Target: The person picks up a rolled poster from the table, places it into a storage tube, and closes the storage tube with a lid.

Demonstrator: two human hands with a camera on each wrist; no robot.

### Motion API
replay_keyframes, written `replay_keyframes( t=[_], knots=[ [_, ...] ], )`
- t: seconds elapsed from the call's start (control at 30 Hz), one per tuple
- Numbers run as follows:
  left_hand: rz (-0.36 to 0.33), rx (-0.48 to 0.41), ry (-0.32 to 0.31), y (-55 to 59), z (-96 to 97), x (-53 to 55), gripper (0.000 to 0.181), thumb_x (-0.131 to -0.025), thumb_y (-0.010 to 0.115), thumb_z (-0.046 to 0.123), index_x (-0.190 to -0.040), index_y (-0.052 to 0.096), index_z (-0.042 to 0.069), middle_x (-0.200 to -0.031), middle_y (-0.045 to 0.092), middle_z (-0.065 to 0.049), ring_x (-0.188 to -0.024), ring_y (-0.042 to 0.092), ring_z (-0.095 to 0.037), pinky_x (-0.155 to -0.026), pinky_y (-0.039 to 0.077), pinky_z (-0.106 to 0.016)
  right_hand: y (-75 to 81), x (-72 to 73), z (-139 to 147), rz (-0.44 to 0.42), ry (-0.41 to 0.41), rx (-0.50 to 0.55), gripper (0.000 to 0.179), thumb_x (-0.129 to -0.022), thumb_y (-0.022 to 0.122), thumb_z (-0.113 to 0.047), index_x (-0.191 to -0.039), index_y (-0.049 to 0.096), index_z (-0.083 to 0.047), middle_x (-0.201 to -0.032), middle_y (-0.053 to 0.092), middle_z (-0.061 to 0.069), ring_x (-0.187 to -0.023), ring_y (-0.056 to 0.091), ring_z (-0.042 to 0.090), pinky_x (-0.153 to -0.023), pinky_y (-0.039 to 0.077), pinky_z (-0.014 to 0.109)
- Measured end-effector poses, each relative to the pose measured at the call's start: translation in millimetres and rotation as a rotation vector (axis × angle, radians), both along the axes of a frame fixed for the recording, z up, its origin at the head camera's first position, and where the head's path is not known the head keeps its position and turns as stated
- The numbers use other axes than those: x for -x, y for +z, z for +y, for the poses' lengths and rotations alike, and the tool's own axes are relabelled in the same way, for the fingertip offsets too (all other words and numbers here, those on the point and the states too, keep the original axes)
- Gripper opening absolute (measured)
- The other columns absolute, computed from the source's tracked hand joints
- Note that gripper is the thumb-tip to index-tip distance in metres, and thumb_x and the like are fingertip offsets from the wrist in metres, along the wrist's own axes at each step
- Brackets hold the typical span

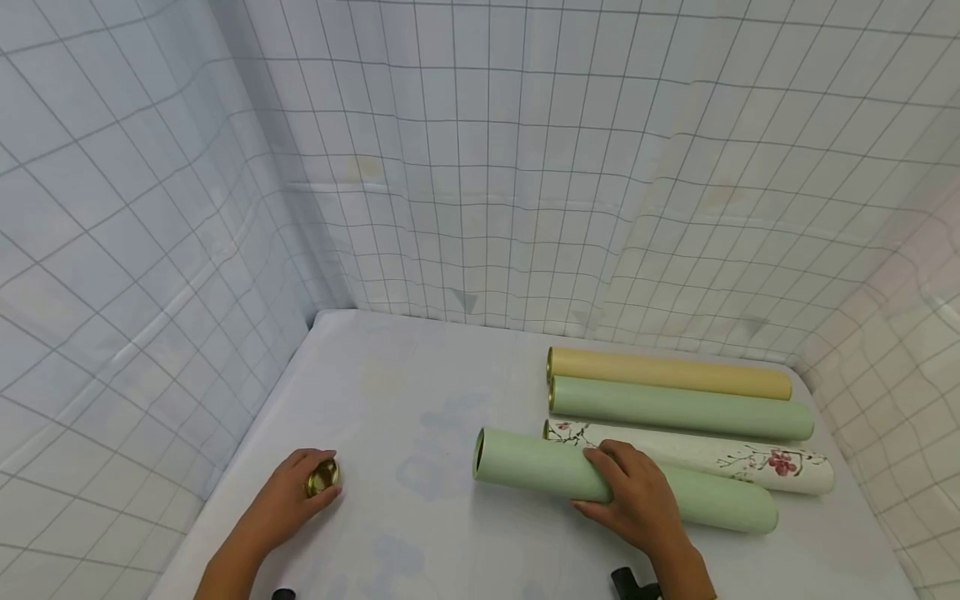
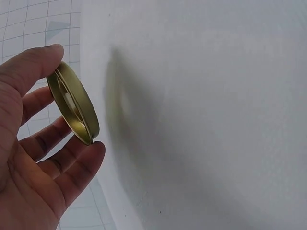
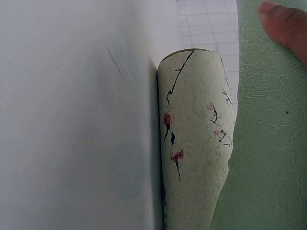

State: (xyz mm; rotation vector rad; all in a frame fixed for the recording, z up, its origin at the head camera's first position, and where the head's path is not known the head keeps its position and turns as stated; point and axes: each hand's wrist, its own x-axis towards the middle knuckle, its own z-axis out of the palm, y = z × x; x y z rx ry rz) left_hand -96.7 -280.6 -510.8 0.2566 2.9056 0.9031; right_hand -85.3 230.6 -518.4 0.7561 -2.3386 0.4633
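Note:
My left hand [image 1: 288, 492] pinches a round gold metal lid [image 2: 79, 103] by its rim, thumb on one side and fingers on the other. In the left wrist view the lid is tilted, close over the white tabletop. My right hand [image 1: 630, 496] grips a pale green tube [image 1: 536, 467] around its middle. The tube's near-left end is open, with a gold rim. Behind it lies a white tube with red blossom print [image 3: 196, 115], partly covered by the green one in the head view. The right wrist view shows only part of the right hand's thumb or fingers.
Farther back lie a second green tube [image 1: 675, 408] and a yellow tube [image 1: 667, 372], side by side. The white-covered table [image 1: 405, 400] is enclosed by grid-patterned cloth [image 1: 487, 167] at the back and both sides. A black object [image 1: 626, 583] shows beside the right wrist.

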Motion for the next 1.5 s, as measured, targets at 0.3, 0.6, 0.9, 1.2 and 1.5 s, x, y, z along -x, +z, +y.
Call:
replay_keyframes(
  t=[0.3,0.6,0.9,1.2,1.5],
  knots=[
    [0.056,-0.074,-0.005,-1.9,11.1,5.3,0.053,-0.087,0.079,0.021,-0.132,0.059,0.001,-0.128,0.055,-0.018,-0.112,0.058,-0.035,-0.084,0.055,-0.048,2.2,-0.2,-1,-0.027,-0.004,-0.005,0.084,-0.047,0.098,-0.041,-0.119,0.066,-0.009,-0.108,0.062,0.011,-0.091,0.063,0.027,-0.072,0.054,0.046],
    [0.017,-0.240,-0.015,0.9,33.1,6.3,0.056,-0.085,0.081,0.021,-0.133,0.058,0.002,-0.129,0.057,-0.014,-0.113,0.058,-0.030,-0.079,0.057,-0.033,1.6,0.4,-1,0.004,0.000,-0.014,0.083,-0.049,0.098,-0.044,-0.118,0.067,-0.009,-0.108,0.063,0.010,-0.091,0.063,0.027,-0.071,0.055,0.046],
    [-0.080,-0.422,-0.033,2.5,65.0,8.7,0.058,-0.085,0.081,0.021,-0.135,0.056,0.006,-0.131,0.056,-0.009,-0.116,0.056,-0.028,-0.085,0.056,-0.031,3.0,-1.7,-2,-0.011,-0.013,-0.011,0.085,-0.044,0.099,-0.039,-0.118,0.067,-0.010,-0.108,0.063,0.010,-0.090,0.063,0.028,-0.070,0.055,0.046],
    [-0.121,-0.568,-0.079,10.6,93.4,14.3,0.057,-0.087,0.079,0.016,-0.136,0.053,0.004,-0.129,0.057,-0.010,-0.118,0.056,-0.030,-0.089,0.054,-0.028,3.0,-1.6,-2,0.002,-0.009,-0.011,0.085,-0.045,0.099,-0.039,-0.118,0.067,-0.010,-0.108,0.063,0.010,-0.090,0.063,0.028,-0.070,0.055,0.046],
    [-0.144,-0.653,-0.193,20.0,118.5,20.8,0.054,-0.088,0.077,0.014,-0.136,0.054,0.010,-0.132,0.055,-0.011,-0.121,0.053,-0.032,-0.091,0.054,-0.028,1.7,-2.6,-1,-0.013,0.001,0.001,0.081,-0.051,0.096,-0.043,-0.118,0.067,-0.010,-0.108,0.062,0.010,-0.089,0.063,0.027,-0.070,0.054,0.047]
  ],
)
